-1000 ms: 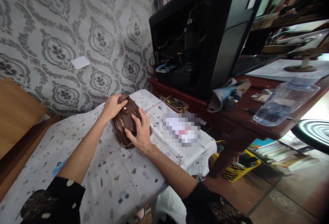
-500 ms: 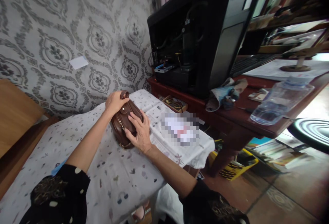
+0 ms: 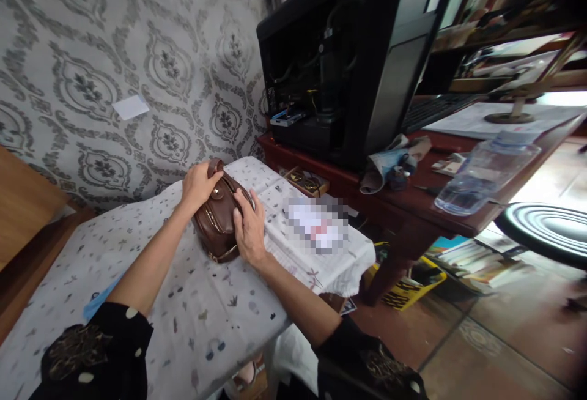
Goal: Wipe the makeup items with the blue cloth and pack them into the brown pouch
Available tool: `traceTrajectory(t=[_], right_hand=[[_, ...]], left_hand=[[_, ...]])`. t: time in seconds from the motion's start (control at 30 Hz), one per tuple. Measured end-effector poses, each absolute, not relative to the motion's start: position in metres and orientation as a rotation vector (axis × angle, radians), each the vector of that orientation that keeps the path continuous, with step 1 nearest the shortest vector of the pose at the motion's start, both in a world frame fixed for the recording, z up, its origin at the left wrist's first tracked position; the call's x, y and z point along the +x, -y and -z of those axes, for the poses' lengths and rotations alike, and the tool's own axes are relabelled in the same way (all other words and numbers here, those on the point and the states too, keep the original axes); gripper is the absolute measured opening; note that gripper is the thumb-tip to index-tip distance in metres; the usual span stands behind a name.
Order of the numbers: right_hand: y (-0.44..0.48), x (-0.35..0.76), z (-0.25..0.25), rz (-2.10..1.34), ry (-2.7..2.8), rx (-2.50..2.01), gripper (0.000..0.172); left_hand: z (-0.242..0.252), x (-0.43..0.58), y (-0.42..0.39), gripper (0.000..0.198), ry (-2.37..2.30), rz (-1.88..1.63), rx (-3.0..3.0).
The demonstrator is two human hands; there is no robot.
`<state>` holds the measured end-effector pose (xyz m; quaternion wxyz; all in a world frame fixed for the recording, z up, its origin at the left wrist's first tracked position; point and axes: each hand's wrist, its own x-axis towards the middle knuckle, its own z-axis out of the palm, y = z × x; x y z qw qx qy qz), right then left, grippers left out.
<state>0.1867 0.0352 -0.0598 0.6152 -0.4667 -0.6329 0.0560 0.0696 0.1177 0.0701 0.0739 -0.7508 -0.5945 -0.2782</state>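
A small brown leather handbag with gold-coloured zips and a short carrying handle rests on the white patterned cloth. My left hand is closed around its far left end, beside the handle, with the thumb across the top. On the bag's right side lies my right hand, its fingers stretched out and slightly apart. The round stud on the bag's upper face shows between my hands. My left fingertips are hidden behind the bag.
Right of the bag, a blurred-out white item lies on the cloth. A dark red desk carries a black computer case and a clear plastic bottle. Below stands a yellow basket. A patterned wall rises behind.
My right hand has shifted to the bag's right side, its thumb off the front zip area and closer to the fingers. My left hand keeps its hold. The camera view has turned slightly.
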Motion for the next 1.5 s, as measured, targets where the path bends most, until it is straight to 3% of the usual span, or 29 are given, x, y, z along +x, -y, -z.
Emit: traceTrajectory(t=[0.3, 0.67, 1.0, 1.3, 1.5], right_hand=[[-0.034, 0.189, 0.06, -0.049, 1.508, -1.114, 0.036], [-0.035, 0.188, 0.06, -0.025, 1.532, -1.128, 0.035], [-0.036, 0.187, 0.062, -0.047, 1.544, -1.085, 0.046], [-0.043, 0.191, 0.07, -0.048, 1.612, -1.05, 0.096], [-0.043, 0.192, 0.071, -0.038, 1.636, -1.023, 0.088]], left_hand=[[-0.07, 0.066, -0.126, 0.019, 1.985, 1.39, -2.385], [-0.072, 0.07, -0.109, 0.024, 1.968, 1.577, -2.544], [-0.08, 0.042, -0.087, 0.047, 1.864, 1.415, -2.704], [-0.068, 0.013, -0.077, 0.034, 1.847, 1.009, -2.394], [-0.063, 0.019, -0.072, 0.029, 1.822, 1.049, -2.288]])
